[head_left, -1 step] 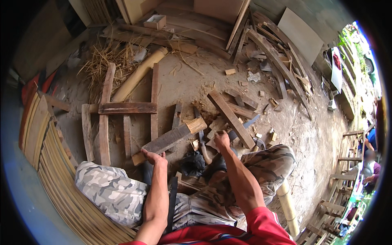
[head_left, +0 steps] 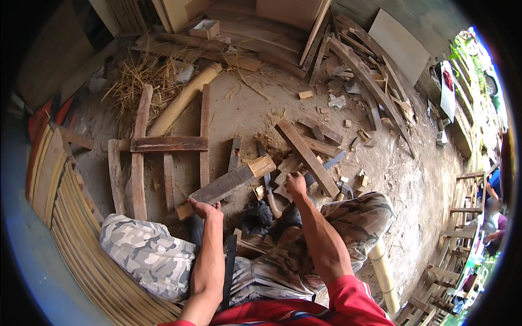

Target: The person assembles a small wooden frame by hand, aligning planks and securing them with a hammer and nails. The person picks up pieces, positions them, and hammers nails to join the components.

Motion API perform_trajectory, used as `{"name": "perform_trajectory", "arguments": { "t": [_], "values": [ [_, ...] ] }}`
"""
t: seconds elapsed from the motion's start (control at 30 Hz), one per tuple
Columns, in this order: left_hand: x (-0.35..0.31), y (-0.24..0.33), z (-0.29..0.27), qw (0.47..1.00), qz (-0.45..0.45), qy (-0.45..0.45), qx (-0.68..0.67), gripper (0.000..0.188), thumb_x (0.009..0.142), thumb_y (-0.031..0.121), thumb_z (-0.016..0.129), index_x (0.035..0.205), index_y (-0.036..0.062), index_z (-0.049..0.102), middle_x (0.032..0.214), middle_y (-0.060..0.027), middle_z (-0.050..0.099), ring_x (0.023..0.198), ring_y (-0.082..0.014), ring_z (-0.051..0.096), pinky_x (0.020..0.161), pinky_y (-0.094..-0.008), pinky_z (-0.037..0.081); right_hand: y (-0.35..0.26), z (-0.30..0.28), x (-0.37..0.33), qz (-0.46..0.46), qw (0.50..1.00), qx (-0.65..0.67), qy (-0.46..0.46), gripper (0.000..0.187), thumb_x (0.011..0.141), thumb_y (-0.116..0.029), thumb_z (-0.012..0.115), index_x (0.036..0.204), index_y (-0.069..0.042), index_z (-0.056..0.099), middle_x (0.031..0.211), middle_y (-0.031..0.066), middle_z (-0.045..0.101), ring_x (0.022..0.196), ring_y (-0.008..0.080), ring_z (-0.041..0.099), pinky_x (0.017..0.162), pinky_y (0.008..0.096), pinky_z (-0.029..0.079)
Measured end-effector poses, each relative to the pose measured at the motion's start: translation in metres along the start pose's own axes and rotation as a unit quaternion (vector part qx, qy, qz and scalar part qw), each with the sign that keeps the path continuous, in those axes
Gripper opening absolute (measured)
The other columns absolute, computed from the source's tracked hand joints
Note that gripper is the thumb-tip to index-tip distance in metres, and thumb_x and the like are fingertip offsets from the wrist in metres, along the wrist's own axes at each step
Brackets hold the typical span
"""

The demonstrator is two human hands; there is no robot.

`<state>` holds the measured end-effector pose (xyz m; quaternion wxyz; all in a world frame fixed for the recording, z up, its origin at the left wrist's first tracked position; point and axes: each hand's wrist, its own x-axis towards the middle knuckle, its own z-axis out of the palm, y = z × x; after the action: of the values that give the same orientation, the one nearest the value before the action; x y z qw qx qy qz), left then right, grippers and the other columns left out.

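My left hand [head_left: 205,208] grips the near end of a dark wooden beam [head_left: 225,183], which slants up and to the right. The beam's far end is cut back to a pale, narrower stub [head_left: 262,166]. My right hand [head_left: 296,185] is closed beside that stub, to its right; what its fingers hold, if anything, is hidden. Next to this hand a loose plank [head_left: 307,157] lies at a slant, with a grey metal blade [head_left: 334,161] showing past its right side. A tool with a curved wooden handle [head_left: 274,207] lies between my hands, its dark metal part pointing away from me.
A joined wooden frame [head_left: 169,144] lies at the left, near a bamboo pole [head_left: 187,99] and straw [head_left: 142,81]. Bamboo strips [head_left: 87,228] line my left side. Offcuts and chips litter the ground [head_left: 380,174]. Boards [head_left: 375,87] lean at the far right; people [head_left: 492,223] are beyond.
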<state>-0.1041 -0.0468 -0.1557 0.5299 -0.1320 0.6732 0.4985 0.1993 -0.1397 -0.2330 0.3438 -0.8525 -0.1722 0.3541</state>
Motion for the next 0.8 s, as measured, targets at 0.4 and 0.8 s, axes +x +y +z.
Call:
{"name": "perform_trajectory", "arguments": {
  "t": [0.4, 0.8],
  "values": [
    [0.017, -0.004, 0.002, 0.998, -0.036, -0.038, 0.017, 0.083, 0.086, 0.084, 0.038, 0.139, 0.0208, 0.049, 0.134, -0.0056, 0.053, 0.112, -0.0252, 0.05, 0.089, -0.0407, 0.044, -0.137, -0.018, -0.065, -0.022, 0.971, 0.158, -0.181, 0.08, 0.086, -0.048, 0.075, 0.141, 0.001, 0.044, 0.11, 0.0155, 0.064, 0.082, 0.0198, 0.066, 0.067, 0.0341, 0.057],
    [0.02, -0.016, -0.002, 0.977, -0.151, -0.15, 0.025, 0.097, 0.084, 0.083, 0.044, 0.148, 0.0102, 0.036, 0.146, -0.0082, 0.044, 0.122, -0.0266, 0.051, 0.099, -0.0427, 0.045, -0.188, -0.024, -0.074, -0.136, 0.988, 0.024, -0.073, 0.054, 0.085, -0.041, 0.077, 0.107, 0.007, 0.066, 0.092, 0.0182, 0.072, 0.075, 0.0244, 0.071, 0.065, 0.0363, 0.059]
  ]
}}
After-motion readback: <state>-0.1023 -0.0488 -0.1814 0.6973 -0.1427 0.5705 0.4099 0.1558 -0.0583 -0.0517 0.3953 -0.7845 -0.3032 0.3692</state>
